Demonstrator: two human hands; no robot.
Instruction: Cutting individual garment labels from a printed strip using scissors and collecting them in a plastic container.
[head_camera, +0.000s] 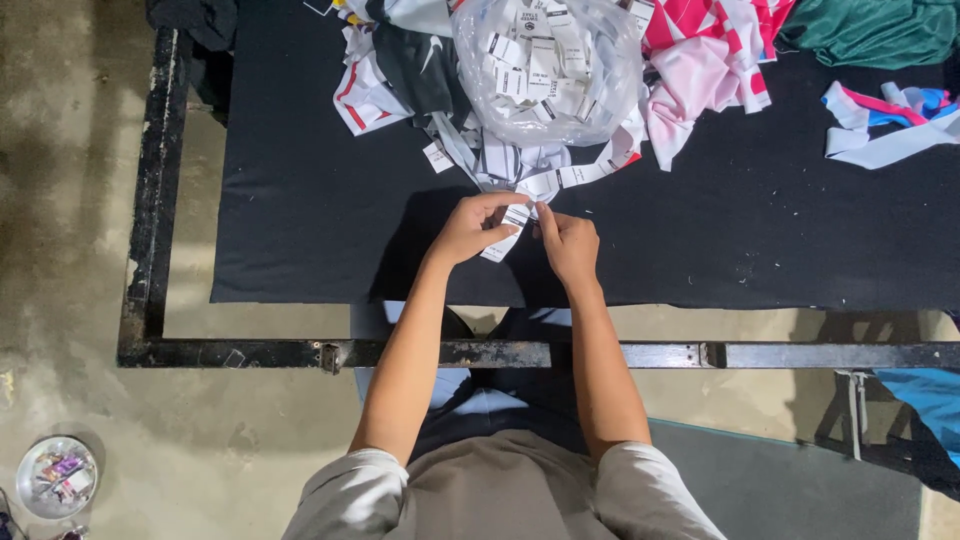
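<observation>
Both hands on white label strip

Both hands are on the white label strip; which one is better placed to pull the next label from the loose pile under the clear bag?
Probably the right hand: it only pinches the white label strip with its fingertips, while the left hand wraps and supports the strip. The loose pile lies just beyond both.

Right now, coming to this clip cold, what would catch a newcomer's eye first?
At the middle, the left hand and right hand pinch a small white fabric label strip over the black cloth-covered table. Just beyond them sits a clear plastic bag stuffed with white labels, with more white label strips spilling beneath it. To the right lies a bright pink and white garment heap.
</observation>
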